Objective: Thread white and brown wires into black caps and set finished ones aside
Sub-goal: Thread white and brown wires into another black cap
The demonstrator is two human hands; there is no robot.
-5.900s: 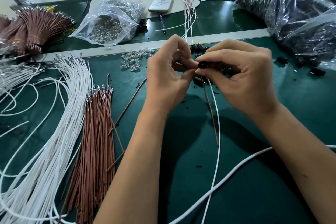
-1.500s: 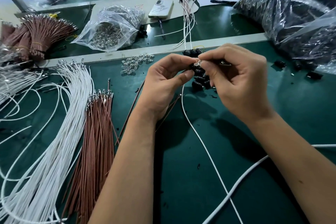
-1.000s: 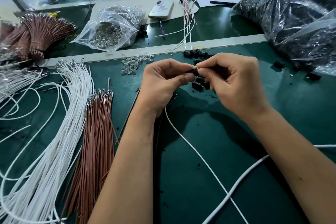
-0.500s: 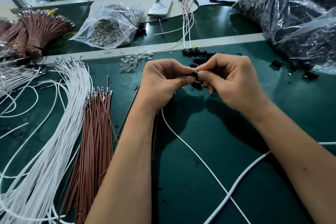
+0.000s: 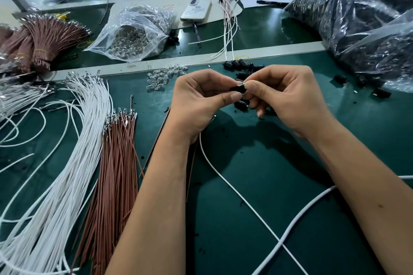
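We're pinching black cap (image 5: 237,88) w/ both hands, left hand (image 5: 196,105) & right hand (image 5: 288,100) now closer together vs earlier; wire entry hidden behind fingertips.

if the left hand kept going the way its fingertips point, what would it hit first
The left hand points right, so first the black cap it pinches, then the right hand right behind it.
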